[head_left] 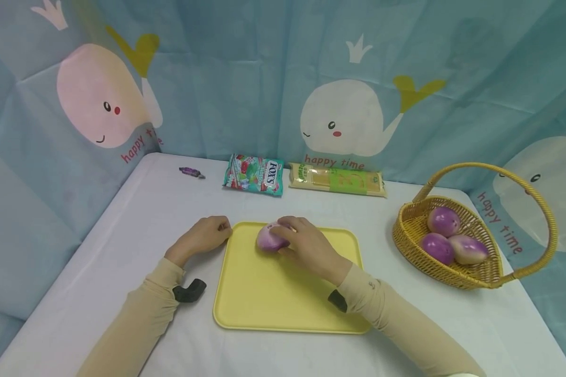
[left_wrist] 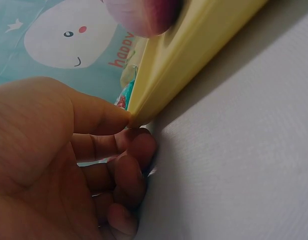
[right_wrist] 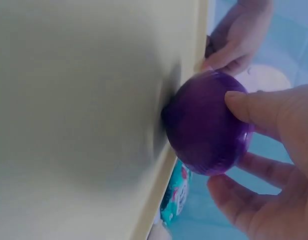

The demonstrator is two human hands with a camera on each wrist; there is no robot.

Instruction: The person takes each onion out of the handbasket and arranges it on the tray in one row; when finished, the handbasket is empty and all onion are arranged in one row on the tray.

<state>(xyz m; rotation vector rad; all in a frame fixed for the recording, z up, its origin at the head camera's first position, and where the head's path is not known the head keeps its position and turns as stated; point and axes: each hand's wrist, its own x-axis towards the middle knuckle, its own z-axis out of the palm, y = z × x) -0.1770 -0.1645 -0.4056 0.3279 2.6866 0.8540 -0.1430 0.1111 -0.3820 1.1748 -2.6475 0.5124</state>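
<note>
Purple vegetable (head_left: 268, 240), far part of yellow tray (head_left: 287, 309): gripped, left of the palm, by the nearer right hand (head_left: 313, 251), fingers spread to its girth; tray's far-left corner pinched by left hand (head_left: 203, 238).

The tray (head_left: 283, 314) is yellow, its turnip (head_left: 269, 241) purple and pale. At the tray's 3 o'clock, a tan woven basket (head_left: 417, 262) has purple turnips (head_left: 444, 221), 1 partly cream. At 11 o'clock, a teal bag (head_left: 252, 174) with red patches; at 1 o'clock, a yellow-and-green pack (head_left: 337, 180). White desk (head_left: 122, 251), beige sleeves (head_left: 139, 311), blue whale-print curtain (head_left: 240, 89).
</note>
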